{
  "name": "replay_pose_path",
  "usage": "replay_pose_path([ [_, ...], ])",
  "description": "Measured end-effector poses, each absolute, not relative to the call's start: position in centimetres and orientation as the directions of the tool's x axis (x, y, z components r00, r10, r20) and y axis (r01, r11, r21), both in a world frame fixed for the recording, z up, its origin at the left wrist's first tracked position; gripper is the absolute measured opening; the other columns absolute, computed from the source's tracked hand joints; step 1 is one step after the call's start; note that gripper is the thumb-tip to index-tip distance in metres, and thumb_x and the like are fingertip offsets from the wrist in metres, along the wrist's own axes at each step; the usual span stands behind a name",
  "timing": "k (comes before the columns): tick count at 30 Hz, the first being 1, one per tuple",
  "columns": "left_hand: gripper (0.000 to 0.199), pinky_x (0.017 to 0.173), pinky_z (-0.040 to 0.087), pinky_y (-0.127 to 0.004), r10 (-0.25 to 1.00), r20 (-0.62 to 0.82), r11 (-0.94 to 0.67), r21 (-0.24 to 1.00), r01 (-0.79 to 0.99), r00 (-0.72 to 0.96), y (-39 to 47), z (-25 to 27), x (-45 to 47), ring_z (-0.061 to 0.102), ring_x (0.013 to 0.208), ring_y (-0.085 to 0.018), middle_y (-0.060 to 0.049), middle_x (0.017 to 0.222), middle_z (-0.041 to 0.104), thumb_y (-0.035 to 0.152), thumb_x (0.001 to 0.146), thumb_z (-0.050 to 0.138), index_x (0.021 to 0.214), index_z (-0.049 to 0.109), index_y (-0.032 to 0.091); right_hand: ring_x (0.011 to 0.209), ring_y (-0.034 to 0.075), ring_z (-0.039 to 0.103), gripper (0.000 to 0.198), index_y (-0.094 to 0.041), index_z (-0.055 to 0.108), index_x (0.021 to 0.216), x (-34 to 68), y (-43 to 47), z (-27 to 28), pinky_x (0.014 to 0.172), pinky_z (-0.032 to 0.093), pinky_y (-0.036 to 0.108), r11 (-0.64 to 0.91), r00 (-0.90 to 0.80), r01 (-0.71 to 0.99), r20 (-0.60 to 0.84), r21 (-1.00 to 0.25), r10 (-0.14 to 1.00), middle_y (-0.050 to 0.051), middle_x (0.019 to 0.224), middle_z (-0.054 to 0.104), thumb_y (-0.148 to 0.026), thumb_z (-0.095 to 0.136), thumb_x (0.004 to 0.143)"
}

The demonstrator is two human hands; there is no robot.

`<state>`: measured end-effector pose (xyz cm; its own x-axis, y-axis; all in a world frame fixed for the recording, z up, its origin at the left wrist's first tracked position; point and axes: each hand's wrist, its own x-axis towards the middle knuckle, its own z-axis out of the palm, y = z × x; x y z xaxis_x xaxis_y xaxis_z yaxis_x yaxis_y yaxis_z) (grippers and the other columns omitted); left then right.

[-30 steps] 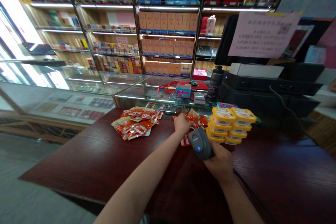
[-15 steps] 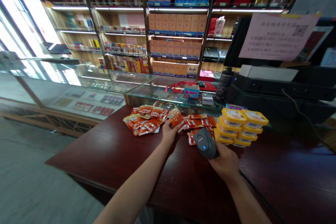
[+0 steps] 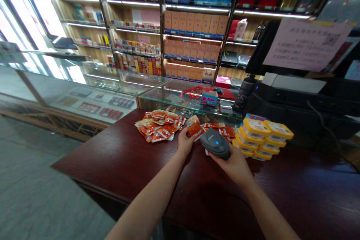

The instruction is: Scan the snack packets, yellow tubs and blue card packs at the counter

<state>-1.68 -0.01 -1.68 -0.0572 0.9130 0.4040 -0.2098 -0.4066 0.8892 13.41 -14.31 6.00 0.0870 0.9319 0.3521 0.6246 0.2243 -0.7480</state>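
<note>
My left hand (image 3: 185, 141) is closed on an orange snack packet (image 3: 193, 125), held up above the dark wooden counter (image 3: 135, 168). A grey barcode scanner (image 3: 215, 143) with a lit blue light is gripped in my right hand (image 3: 234, 165), its head turned toward that packet. To the left lies a heap of similar orange packets (image 3: 159, 125). More packets (image 3: 226, 130) lie behind the scanner, which partly hides them. Right of these stand stacked yellow-lidded tubs (image 3: 255, 127), close to my right hand.
A glass display case (image 3: 152, 86) borders the counter's far side, with a small blue-pink box (image 3: 209, 98) and a black bottle (image 3: 245, 92) on it. At the right stand a monitor (image 3: 261, 48) bearing a pink notice and a dark machine (image 3: 295, 101). Stocked shelves (image 3: 194, 37) line the back.
My right hand has turned the scanner and brought its head leftward, nearer to the packet. My left hand still holds the packet. The whole view has shifted slightly.
</note>
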Motion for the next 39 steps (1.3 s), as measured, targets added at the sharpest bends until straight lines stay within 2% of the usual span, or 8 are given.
replay_pose_path([
  [7,0.036,0.08,0.05,-0.033,0.905,0.419,-0.425,0.897,-0.118,-0.078,0.1,-2.0,-1.7,0.065,0.083,-0.02,-0.008,0.094,0.071,0.026,0.064,0.076,0.096,0.067,0.013,0.09,0.026,0.067,0.041,-0.02,0.068,0.101,13.0,-14.0,5.8,0.08,0.053,0.037,0.232,0.085,0.594,0.347,-0.77,0.934,0.008,0.097,0.073,-0.045,0.072,0.069],
  [12,0.035,0.078,0.05,-0.033,0.914,0.403,-0.404,0.913,-0.047,-0.042,0.2,-2.1,-1.7,0.065,0.08,-0.02,-0.008,0.095,0.072,0.026,0.067,0.074,0.099,0.067,0.014,0.075,0.025,0.068,0.035,-0.019,0.07,0.095,13.0,-14.2,6.0,0.067,0.054,0.034,0.191,0.092,0.607,0.307,-0.772,0.947,0.008,0.085,0.074,-0.045,0.067,0.073],
  [18,0.031,0.081,0.049,-0.033,0.906,0.419,-0.423,0.896,-0.135,-0.061,-0.3,-1.4,-1.7,0.064,0.082,-0.02,-0.008,0.091,0.071,0.023,0.063,0.075,0.091,0.068,0.013,0.085,0.026,0.068,0.035,-0.019,0.07,0.1,13.1,-14.3,6.0,0.072,0.052,0.034,0.249,0.054,0.636,0.364,-0.73,0.93,0.008,0.092,0.074,-0.044,0.064,0.075],
  [21,0.031,0.081,0.049,-0.035,0.912,0.405,-0.409,0.898,-0.162,-0.056,-0.5,-1.3,-1.8,0.064,0.082,-0.021,-0.008,0.091,0.071,0.022,0.062,0.076,0.09,0.068,0.013,0.086,0.026,0.068,0.033,-0.022,0.068,0.1,13.7,-14.7,6.1,0.067,0.048,0.031,0.161,0.082,0.753,0.335,-0.637,0.939,0.008,0.093,0.073,-0.044,0.064,0.076],
  [25,0.032,0.081,0.05,-0.035,0.923,0.383,-0.384,0.901,-0.205,-0.045,-0.5,-1.3,-1.8,0.065,0.082,-0.021,-0.008,0.092,0.071,0.024,0.062,0.077,0.091,0.068,0.013,0.074,0.024,0.066,0.026,-0.024,0.065,0.101,14.8,-15.8,5.5,0.057,0.037,0.027,-0.047,0.151,0.956,0.35,-0.289,0.925,0.005,0.082,0.072,-0.036,0.062,0.079],
  [27,0.032,0.08,0.051,-0.035,0.926,0.376,-0.375,0.899,-0.224,-0.04,-0.5,-1.3,-1.7,0.065,0.082,-0.021,-0.008,0.091,0.072,0.025,0.062,0.077,0.09,0.068,0.013,0.07,0.022,0.066,0.028,-0.023,0.063,0.107,15.4,-16.2,4.6,0.056,0.035,0.026,-0.079,0.149,0.98,0.414,-0.182,0.898,0.005,0.082,0.071,-0.032,0.061,0.08],
  [35,0.025,0.075,0.051,-0.031,0.934,0.341,-0.357,0.907,-0.225,-0.108,-0.7,-1.0,-1.8,0.066,0.077,-0.018,-0.006,0.086,0.071,0.021,0.063,0.073,0.086,0.065,0.014,0.075,0.021,0.067,0.016,-0.018,0.061,0.092,17.3,-16.5,1.3,0.061,0.038,0.025,0.029,0.075,0.987,0.613,-0.158,0.786,0.006,0.082,0.07,-0.029,0.054,0.083],
  [39,0.023,0.07,0.051,-0.028,0.924,0.259,-0.328,0.916,-0.233,-0.283,0.0,0.1,-2.8,0.064,0.071,-0.015,-0.003,0.077,0.067,0.022,0.062,0.073,0.08,0.061,0.014,0.073,0.02,0.067,0.019,-0.017,0.062,0.094,18.0,-16.7,0.8,0.062,0.04,0.026,0.104,0.005,0.987,0.661,-0.126,0.75,0.006,0.081,0.07,-0.029,0.052,0.083],
])
